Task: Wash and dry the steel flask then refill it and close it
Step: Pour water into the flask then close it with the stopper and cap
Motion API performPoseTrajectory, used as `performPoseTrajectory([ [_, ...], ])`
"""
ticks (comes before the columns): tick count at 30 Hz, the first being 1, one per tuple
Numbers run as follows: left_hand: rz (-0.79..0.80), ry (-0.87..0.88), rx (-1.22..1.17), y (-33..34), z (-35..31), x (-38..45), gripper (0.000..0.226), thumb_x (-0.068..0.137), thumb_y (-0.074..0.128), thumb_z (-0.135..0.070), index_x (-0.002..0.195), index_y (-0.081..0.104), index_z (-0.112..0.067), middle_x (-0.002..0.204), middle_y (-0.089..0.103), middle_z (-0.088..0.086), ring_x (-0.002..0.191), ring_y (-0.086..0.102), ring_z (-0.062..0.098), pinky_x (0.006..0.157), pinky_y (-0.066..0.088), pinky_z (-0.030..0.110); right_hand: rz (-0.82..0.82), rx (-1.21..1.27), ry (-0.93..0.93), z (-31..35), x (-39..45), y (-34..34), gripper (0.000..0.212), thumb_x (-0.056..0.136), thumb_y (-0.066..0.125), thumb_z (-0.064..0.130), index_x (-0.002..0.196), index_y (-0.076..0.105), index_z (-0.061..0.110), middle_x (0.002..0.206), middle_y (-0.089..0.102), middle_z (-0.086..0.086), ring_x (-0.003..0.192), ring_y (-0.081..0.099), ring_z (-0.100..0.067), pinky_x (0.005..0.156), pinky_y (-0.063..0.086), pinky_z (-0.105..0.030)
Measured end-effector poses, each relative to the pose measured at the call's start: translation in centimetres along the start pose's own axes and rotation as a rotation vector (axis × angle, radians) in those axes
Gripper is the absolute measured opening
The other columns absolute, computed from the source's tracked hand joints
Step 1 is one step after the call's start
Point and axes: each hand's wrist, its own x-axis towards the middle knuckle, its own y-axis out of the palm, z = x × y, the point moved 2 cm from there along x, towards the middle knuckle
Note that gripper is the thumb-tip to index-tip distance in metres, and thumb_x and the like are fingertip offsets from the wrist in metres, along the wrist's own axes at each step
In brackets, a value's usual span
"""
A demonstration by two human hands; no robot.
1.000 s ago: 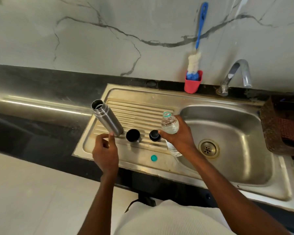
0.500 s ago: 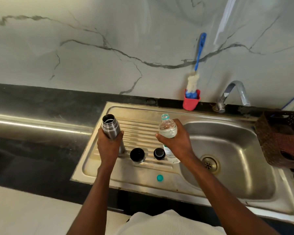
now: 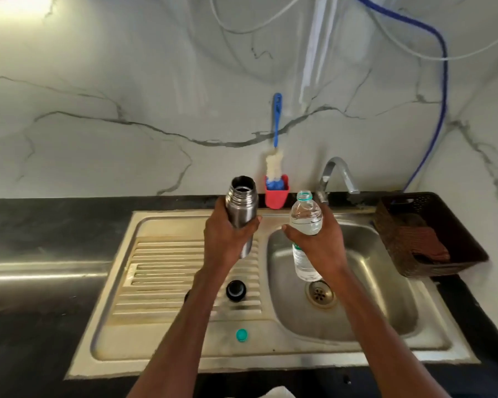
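A teal bottle cap (image 3: 241, 335) lies nearest on the flat front edge of the sink unit (image 3: 167, 357). Beyond it, a black flask lid (image 3: 236, 290) stands on the ribbed drainboard (image 3: 167, 271). The left hand (image 3: 230, 239) holds the steel flask (image 3: 241, 209) upright above the drainboard, mouth open, fingers curled round its body. The right hand (image 3: 321, 242) grips an uncapped plastic water bottle (image 3: 305, 225) over the basin (image 3: 385, 297), fingers wrapped round it. A red holder (image 3: 276, 193) with a bottle brush (image 3: 273, 165) stands against the wall.

flask (image 3: 241, 209) left of bottle (image 3: 306, 225) | cap (image 3: 241, 335) on drainboard (image 3: 167, 282)
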Motion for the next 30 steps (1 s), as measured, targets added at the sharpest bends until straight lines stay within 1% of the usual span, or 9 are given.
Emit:
performPoseTrajectory([
  [3,0.106,0.015,0.052,4.6,-1.4,-0.9,0.055,0.074,0.091,-0.032,0.118,0.057,-0.027,0.101,0.067,-0.015,0.086,0.066,0.012,0.073,0.047,0.028,-0.044,-0.122,0.023,-0.7,0.6,-3.6,0.051,0.070,0.092,0.030,0.110,0.060,0.033,0.094,0.074,0.015,0.087,0.070,-0.004,0.081,0.055,-0.034],
  [5,0.158,0.025,0.078,7.3,-1.9,-1.8,0.056,0.075,0.089,-0.031,0.121,0.056,-0.028,0.105,0.069,-0.012,0.092,0.068,0.018,0.076,0.051,0.033,-0.062,-0.196,0.045,-1.2,0.9,-5.8,0.052,0.070,0.091,0.034,0.111,0.059,0.034,0.098,0.074,0.015,0.093,0.070,-0.009,0.085,0.055,-0.036],
  [8,0.199,0.018,0.080,10.0,-2.3,-3.2,0.060,0.076,0.088,-0.032,0.126,0.055,-0.032,0.113,0.071,-0.011,0.096,0.068,0.016,0.080,0.055,0.036,-0.074,-0.299,0.039,-1.3,1.3,-8.1,0.052,0.071,0.089,0.032,0.112,0.057,0.037,0.097,0.072,0.015,0.092,0.069,-0.011,0.081,0.054,-0.035],
  [11,0.219,0.011,0.125,11.6,-2.5,-4.0,0.061,0.072,0.086,-0.044,0.123,0.053,-0.037,0.113,0.071,-0.012,0.095,0.068,0.016,0.081,0.058,0.042,-0.056,-0.445,0.024,-1.6,1.8,-9.8,0.053,0.068,0.081,0.041,0.113,0.055,0.037,0.098,0.072,0.014,0.092,0.069,-0.015,0.081,0.056,-0.039],
  [13,0.216,-0.003,0.149,12.2,-2.6,-4.3,0.059,0.068,0.083,-0.051,0.118,0.053,-0.039,0.108,0.072,-0.011,0.092,0.069,0.017,0.080,0.059,0.043,-0.005,-0.544,-0.003,-1.7,2.3,-10.6,0.053,0.070,0.081,0.039,0.114,0.053,0.035,0.101,0.071,0.011,0.092,0.068,-0.018,0.081,0.056,-0.041],
  [15,0.213,-0.008,0.163,12.5,-2.7,-4.4,0.056,0.068,0.083,-0.050,0.114,0.053,-0.039,0.105,0.073,-0.011,0.090,0.070,0.017,0.078,0.059,0.043,0.054,-0.625,-0.006,-1.7,2.9,-11.1,0.054,0.069,0.081,0.037,0.115,0.052,0.035,0.102,0.071,0.009,0.093,0.068,-0.021,0.080,0.057,-0.043],
  [20,0.202,0.004,0.205,12.7,-2.4,-4.2,0.053,0.069,0.083,-0.050,0.111,0.053,-0.039,0.101,0.072,-0.012,0.085,0.067,0.016,0.076,0.058,0.042,0.156,-0.774,-0.089,-1.3,4.3,-11.3,0.055,0.071,0.081,0.032,0.118,0.052,0.032,0.109,0.069,0.009,0.098,0.067,-0.023,0.079,0.054,-0.038],
  [27,0.176,-0.014,0.228,12.0,-2.4,-4.3,0.050,0.072,0.085,-0.045,0.109,0.053,-0.038,0.099,0.070,-0.014,0.084,0.066,0.015,0.075,0.057,0.040,0.203,-0.934,-0.223,-0.5,6.0,-10.7,0.057,0.076,0.079,0.037,0.126,0.051,0.030,0.118,0.067,0.008,0.099,0.068,-0.024,0.074,0.046,-0.032],
  [30,0.168,-0.021,0.239,11.7,-2.3,-4.3,0.050,0.071,0.084,-0.046,0.109,0.054,-0.036,0.099,0.070,-0.012,0.084,0.066,0.017,0.074,0.056,0.040,0.207,-0.996,-0.266,-0.2,6.5,-10.7,0.060,0.073,0.080,0.039,0.126,0.051,0.030,0.116,0.067,0.008,0.097,0.068,-0.025,0.074,0.048,-0.035],
])
